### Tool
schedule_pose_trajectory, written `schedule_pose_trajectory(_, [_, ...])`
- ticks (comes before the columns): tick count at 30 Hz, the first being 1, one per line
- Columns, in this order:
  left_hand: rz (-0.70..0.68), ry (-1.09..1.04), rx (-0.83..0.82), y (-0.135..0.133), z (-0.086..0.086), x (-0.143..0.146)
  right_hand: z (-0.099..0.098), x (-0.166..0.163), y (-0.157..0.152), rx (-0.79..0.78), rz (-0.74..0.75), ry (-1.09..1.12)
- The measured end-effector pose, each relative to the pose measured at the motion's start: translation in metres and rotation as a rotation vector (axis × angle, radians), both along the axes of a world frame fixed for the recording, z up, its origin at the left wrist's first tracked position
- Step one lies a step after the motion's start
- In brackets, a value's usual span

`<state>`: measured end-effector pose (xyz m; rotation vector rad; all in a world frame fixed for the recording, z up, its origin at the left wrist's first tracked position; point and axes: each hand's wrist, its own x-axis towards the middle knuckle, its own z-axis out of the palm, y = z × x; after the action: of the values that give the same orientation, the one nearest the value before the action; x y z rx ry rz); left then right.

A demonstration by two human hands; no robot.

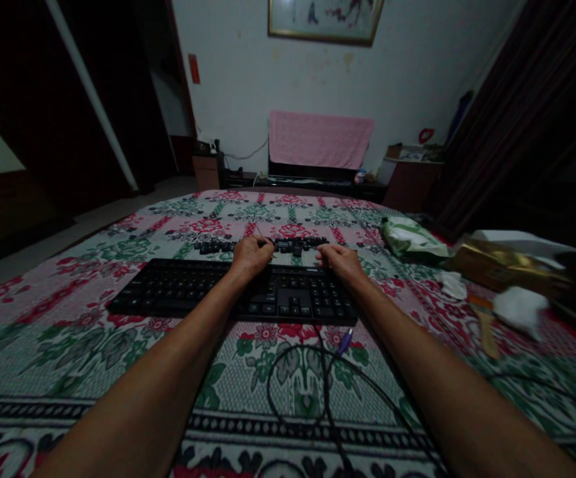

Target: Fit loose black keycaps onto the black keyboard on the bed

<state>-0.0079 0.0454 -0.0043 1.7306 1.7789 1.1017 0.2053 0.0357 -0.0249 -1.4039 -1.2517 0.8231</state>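
A black computer keyboard (178,287) lies flat on the patterned tablecloth, its far edge partly covered by my hands. Just beyond it, loose black keycaps (212,247) form a rough row. My left hand (252,256) is closed in a pinch above the keyboard's far edge, with a thin, slender thing (260,232) poking up from the fingers; its kind is too small to tell. At the right end of the keycap row, my right hand (340,260) has its fingers curled together, and whatever is between them is hidden. The keyboard's cable (325,378) coils toward me, with a purple plug (345,341).
On the right lie a green tissue packet (410,239), a gold box (507,265), crumpled white tissue (521,309) and a brush with a wooden handle (487,332). Past the table's far edge, a pink cloth (320,139) hangs over a screen by the wall.
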Motion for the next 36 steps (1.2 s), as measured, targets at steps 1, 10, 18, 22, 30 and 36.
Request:
schedule_pose_trajectory(1, [-0.006, -0.030, 0.005, -0.001, 0.004, 0.000, 0.000, -0.001, 0.000, -0.006, -0.006, -0.005])
schedule_pose_trajectory(10, [-0.246, 0.010, -0.275, -0.034, 0.039, 0.026, -0.004, 0.000, 0.001, -0.034, 0.009, -0.024])
schedule_pose_trajectory(18, [-0.275, 0.044, -0.256, -0.031, 0.024, 0.030, -0.005, 0.001, 0.001, -0.017, 0.022, -0.012])
schedule_pose_trajectory(22, [-0.256, 0.101, -0.245, -0.035, 0.026, 0.033, -0.003, -0.001, 0.000, -0.023, 0.008, -0.015])
schedule_pose_trajectory(30, [-0.232, 0.252, -0.126, -0.044, 0.028, 0.038, -0.006, 0.000, 0.002, -0.007, 0.014, 0.011])
schedule_pose_trajectory(36, [-0.239, 0.341, -0.068, -0.049, 0.030, 0.041, -0.010, 0.002, 0.005, 0.000, 0.025, -0.054])
